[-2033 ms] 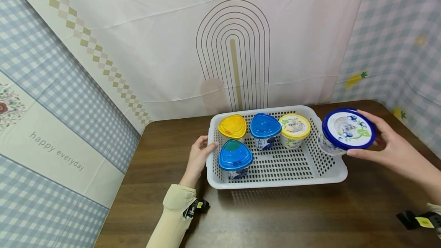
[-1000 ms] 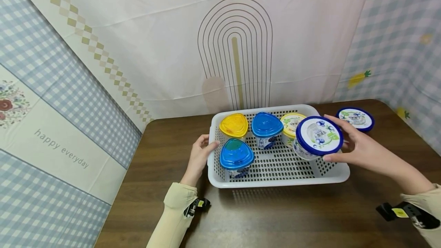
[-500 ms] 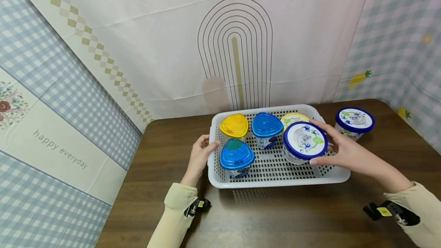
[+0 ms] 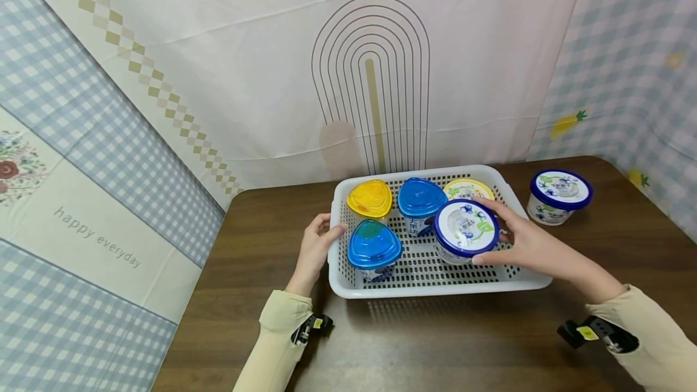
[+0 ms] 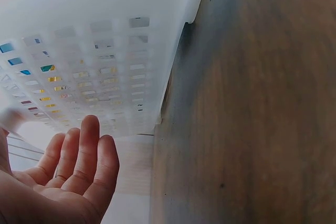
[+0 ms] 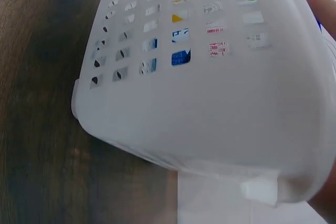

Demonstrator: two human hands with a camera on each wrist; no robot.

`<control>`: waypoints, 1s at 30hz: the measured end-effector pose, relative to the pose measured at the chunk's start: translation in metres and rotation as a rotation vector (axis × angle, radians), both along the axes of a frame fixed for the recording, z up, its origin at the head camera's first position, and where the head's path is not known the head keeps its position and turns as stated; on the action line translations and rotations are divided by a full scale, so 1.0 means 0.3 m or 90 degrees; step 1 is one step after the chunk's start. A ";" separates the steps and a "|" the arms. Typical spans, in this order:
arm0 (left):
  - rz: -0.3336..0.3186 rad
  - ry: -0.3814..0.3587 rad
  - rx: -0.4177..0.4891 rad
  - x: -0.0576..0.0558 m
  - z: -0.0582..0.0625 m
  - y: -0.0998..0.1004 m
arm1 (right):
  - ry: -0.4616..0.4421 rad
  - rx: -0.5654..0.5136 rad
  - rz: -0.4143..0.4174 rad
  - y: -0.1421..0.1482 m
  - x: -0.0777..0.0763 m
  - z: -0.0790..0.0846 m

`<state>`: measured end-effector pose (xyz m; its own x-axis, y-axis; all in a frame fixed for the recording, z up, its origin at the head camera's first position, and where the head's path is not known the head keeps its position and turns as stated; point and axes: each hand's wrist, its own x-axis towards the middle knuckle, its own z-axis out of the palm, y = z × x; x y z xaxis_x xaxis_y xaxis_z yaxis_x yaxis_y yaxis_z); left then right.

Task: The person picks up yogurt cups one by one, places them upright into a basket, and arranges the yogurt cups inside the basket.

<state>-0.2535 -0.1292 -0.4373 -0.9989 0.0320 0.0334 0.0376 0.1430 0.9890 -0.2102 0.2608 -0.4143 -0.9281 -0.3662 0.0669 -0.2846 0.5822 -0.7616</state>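
Over the right half of the white perforated basket point(image 4: 441, 290), my right hand point(image 4: 517, 241) grips a round yogurt tub point(image 4: 466, 227) with a dark-blue-rimmed lid. The thumb is at its near side, the fingers at its far right. Whether its base touches the basket floor is hidden. My left hand point(image 4: 314, 250) holds the basket's left rim, thumb on top, with its fingers point(image 5: 89, 148) outside the wall in the left wrist view. Also inside are a yellow-lidded triangular cup point(image 4: 369, 198), two blue-lidded ones point(image 4: 422, 196) and a yellow-rimmed round tub point(image 4: 469, 187), partly covered.
Another blue-rimmed tub point(image 4: 561, 195) stands upright on the brown wooden table point(image 4: 261, 222), right of the basket. Behind the table hangs a pale patterned cloth point(image 4: 261, 77). In the right wrist view, the basket's wall point(image 6: 236, 114) fills most of the picture.
One blue-rimmed tub was set on the table at right and released. My right hand has taken a second one and carried it left over the basket. My left hand stays put.
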 end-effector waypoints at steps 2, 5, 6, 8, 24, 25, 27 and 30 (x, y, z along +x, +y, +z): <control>-0.001 -0.001 -0.001 0.001 0.001 -0.001 | 0.001 -0.006 0.010 -0.008 -0.003 -0.003; -0.001 -0.002 0.001 0.002 0.002 -0.003 | -0.003 -0.015 0.024 -0.020 -0.008 -0.008; -0.001 -0.002 0.001 0.002 0.002 -0.002 | -0.004 -0.018 0.028 -0.023 -0.010 -0.011; -0.001 -0.002 0.001 0.002 0.001 -0.003 | -0.009 -0.022 0.033 -0.030 -0.014 -0.018; -0.003 0.002 0.010 -0.002 -0.007 -0.001 | -0.046 0.037 0.043 -0.069 -0.029 -0.033; -0.005 0.001 0.010 -0.002 -0.007 -0.001 | -0.047 0.040 0.042 -0.071 -0.028 -0.032; -0.007 0.001 0.010 -0.003 -0.009 -0.001 | -0.042 0.055 0.040 -0.074 -0.028 -0.031; -0.007 0.002 0.009 -0.002 -0.009 -0.002 | -0.036 0.070 0.041 -0.080 -0.029 -0.031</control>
<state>-0.2541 -0.1299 -0.4399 -0.9984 0.0424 0.0363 0.0415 0.1289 0.9908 -0.2191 0.2368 -0.4237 -0.9033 -0.4281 -0.0282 -0.2832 0.6444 -0.7103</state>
